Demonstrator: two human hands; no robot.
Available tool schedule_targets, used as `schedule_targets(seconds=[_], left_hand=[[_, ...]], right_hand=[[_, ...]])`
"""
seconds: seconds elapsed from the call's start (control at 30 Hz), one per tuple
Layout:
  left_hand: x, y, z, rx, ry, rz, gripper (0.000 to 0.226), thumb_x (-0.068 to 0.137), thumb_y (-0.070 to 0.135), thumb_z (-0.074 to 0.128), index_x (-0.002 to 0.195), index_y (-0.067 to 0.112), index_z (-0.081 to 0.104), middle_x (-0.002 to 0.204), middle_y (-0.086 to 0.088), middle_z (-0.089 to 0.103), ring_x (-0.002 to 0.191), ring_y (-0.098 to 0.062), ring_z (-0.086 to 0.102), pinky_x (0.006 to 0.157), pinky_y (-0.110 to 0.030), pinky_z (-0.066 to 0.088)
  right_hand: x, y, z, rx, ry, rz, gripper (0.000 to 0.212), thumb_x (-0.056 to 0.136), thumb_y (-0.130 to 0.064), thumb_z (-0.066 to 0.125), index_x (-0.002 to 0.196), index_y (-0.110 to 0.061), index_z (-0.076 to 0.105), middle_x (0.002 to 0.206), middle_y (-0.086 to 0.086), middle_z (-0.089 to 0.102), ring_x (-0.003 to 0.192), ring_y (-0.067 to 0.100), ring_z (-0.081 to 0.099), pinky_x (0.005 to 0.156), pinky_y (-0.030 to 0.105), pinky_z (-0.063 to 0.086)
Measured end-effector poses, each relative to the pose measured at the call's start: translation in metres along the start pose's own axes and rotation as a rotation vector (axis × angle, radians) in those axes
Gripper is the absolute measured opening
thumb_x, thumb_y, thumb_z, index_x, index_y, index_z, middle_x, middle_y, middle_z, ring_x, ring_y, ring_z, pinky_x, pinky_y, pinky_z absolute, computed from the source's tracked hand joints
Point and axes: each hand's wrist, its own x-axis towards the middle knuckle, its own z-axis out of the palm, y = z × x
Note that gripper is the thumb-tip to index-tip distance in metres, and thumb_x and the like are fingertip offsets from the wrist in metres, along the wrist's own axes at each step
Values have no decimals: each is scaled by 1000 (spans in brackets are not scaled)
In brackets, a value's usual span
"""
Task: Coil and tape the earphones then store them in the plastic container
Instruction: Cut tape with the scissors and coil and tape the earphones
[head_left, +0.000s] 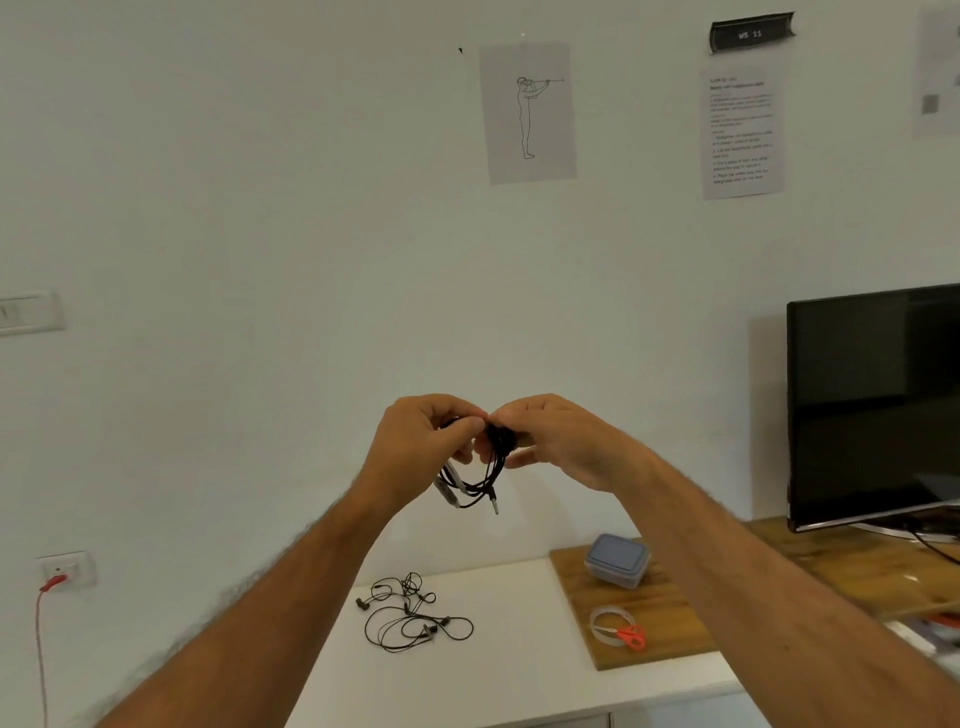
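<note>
Against a pale wall (260, 208), pinned sheets: a line drawing of a standing figure (527, 111) and a page of printed instructions (742, 132), text too blurred to read. At far right, a dark monitor (878, 405) standing on a wooden surface. Below, a white table (519, 675) carrying a wooden board (639, 608). Raised in front of the wall, well above the table: left hand (421, 441) and right hand (561, 441), fingertips meeting, both pinching a coiled bundle of black earphones (493, 452), loops and the jack plug dangling beneath. On the table's white part, left of the board, a loose tangle of more black earphones (410, 613). On the board's far end, a clear plastic container (617, 561) with a grey-blue lid on. Nearer on the board, a roll of clear tape (613, 623), with small orange-handled scissors (626, 635) lying across it. Low on the wall at left, a socket (67, 569) with a red plug and cord hanging down.
</note>
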Motion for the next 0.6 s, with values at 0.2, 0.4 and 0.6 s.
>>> schedule_targets(seconds=[0.2, 0.4, 0.6], left_hand=[[-2, -2, 5, -16, 0, 8, 13, 88, 13, 67, 85, 21, 76, 68, -5, 72, 62, -16, 67, 64, -24, 55], [-4, -5, 6, -67, -28, 11, 14, 89, 10, 66, 89, 20, 77, 69, 1, 72, 62, -13, 66, 63, -18, 52], [-6, -25, 15, -135, -7, -46, 17, 92, 8, 63, 98, 19, 75, 65, -3, 68, 61, -17, 67, 65, -19, 53]], right_hand=[[2, 4, 2, 41, 125, -34, 15, 87, -21, 72, 92, -8, 76, 87, 9, 75, 86, 18, 69, 99, 51, 48], [0, 3, 0, 152, 73, 85, 9, 87, -21, 72, 79, -17, 74, 82, 4, 73, 80, 16, 67, 93, 44, 47], [5, 19, 7, 233, 86, 164, 13, 87, -19, 71, 74, -19, 73, 81, 3, 73, 78, 16, 67, 88, 41, 46]])
